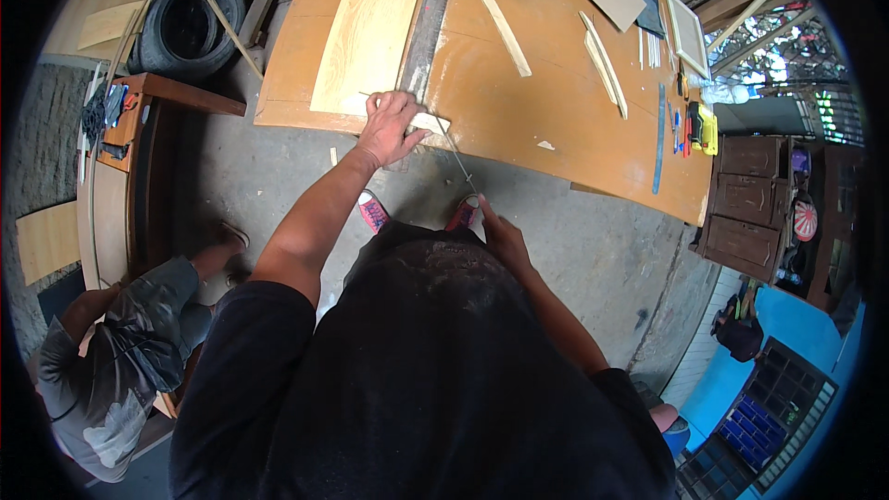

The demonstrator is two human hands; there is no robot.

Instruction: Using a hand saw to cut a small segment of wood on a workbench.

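Observation:
At the table's front edge, my left hand [389,132] presses down on a short pale strip of wood [431,122], its thumb apart from the other fingers. The strip's right end shows past the thumb; the rest is under the hand. My right hand [504,243] is closed round the near end of a thin-bladed saw [457,156], its handle hidden in the fist. The saw slants away from me, and its far end meets the strip just right of my left hand. Beyond my left hand lies a wide pale wooden board [370,32].
The brown table [546,130] carries a narrow wood strip [498,23], more strips [604,65], a blue ruler [659,139] and a yellow tool [707,130]. Another person [130,352] sits at left, near a wooden cabinet [153,167]. A tyre [193,23] lies behind.

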